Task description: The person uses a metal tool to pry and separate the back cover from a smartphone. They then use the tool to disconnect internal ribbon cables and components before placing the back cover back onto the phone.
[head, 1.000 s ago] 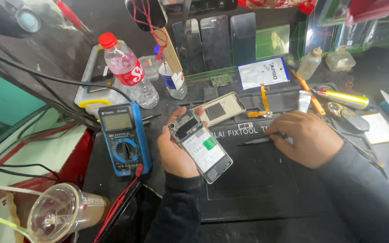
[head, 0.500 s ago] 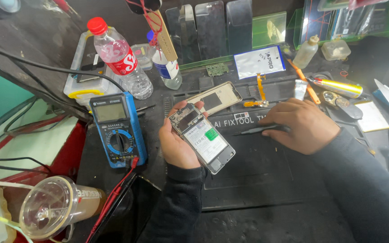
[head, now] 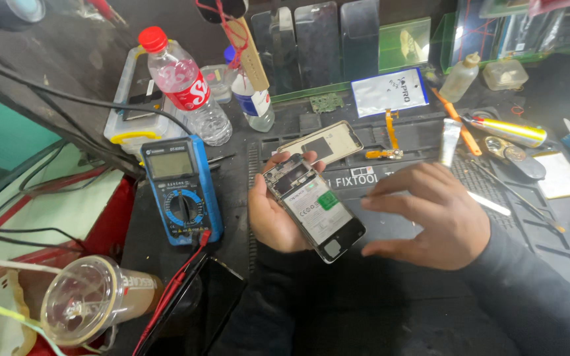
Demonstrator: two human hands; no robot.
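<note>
My left hand (head: 270, 221) grips an opened phone (head: 315, 209) from below; the back is off, showing a white battery with a green sticker and the circuit board. My right hand (head: 438, 224) hovers just right of the phone, fingers stretched toward it, pinching a thin dark tool (head: 368, 194) whose tip points at the phone's edge. The phone's pale back cover (head: 321, 145) lies on the black work mat (head: 549, 244) just beyond the phone.
A blue multimeter (head: 181, 191) with red leads lies left of my hands. Behind it stand a red-capped plastic bottle (head: 189, 89) and a small bottle (head: 256, 102). A clear cup (head: 90, 300) lies at the front left. A white pouch (head: 390, 92), a yellow tool (head: 506, 130) and tweezers sit behind.
My right hand has come left and down from the mat toward the phone, fingers now spread. The left hand keeps hold of the phone.
</note>
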